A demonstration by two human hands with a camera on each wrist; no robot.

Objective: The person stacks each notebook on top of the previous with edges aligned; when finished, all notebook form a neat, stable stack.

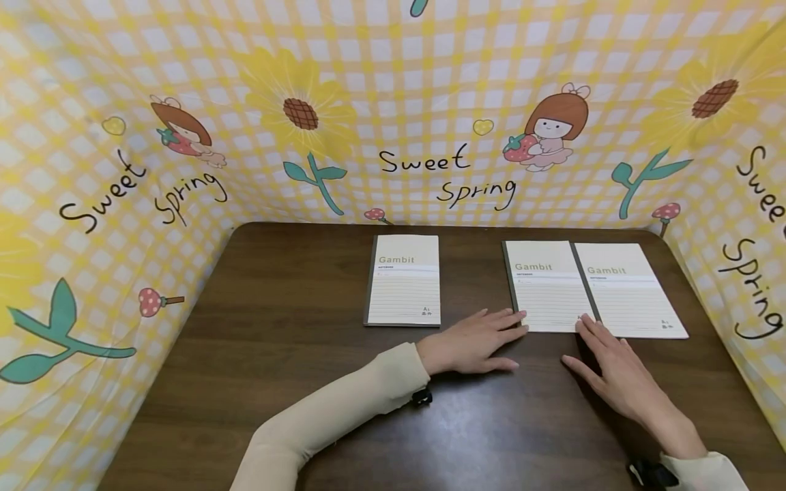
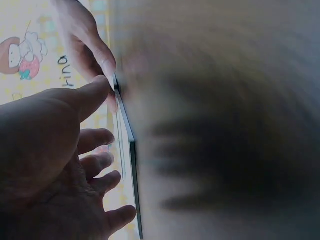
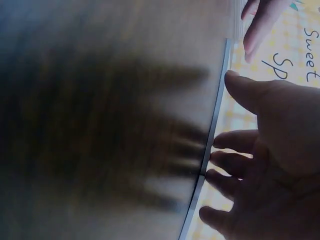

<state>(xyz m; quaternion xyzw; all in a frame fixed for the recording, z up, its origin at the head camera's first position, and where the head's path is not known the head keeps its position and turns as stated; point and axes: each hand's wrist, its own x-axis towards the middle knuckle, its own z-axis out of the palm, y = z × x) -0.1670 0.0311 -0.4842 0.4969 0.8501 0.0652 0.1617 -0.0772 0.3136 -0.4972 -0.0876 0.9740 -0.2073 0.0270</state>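
Note:
Three white notebooks with dark spines and "Gambit" on their covers lie on a brown table. The left notebook sits apart, while the middle notebook and the right notebook lie side by side. My left hand is spread, its fingertips at the lower left corner of the middle notebook. My right hand has its fingers extended, their tips at the lower edge where the middle and right notebooks meet. In the wrist views the left hand and right hand show straight, separated fingers beside a notebook edge.
The wooden table is bounded at its back and sides by a yellow checked cloth printed with flowers, figures and "Sweet Spring". Between the left notebook and the middle one is a strip of bare wood.

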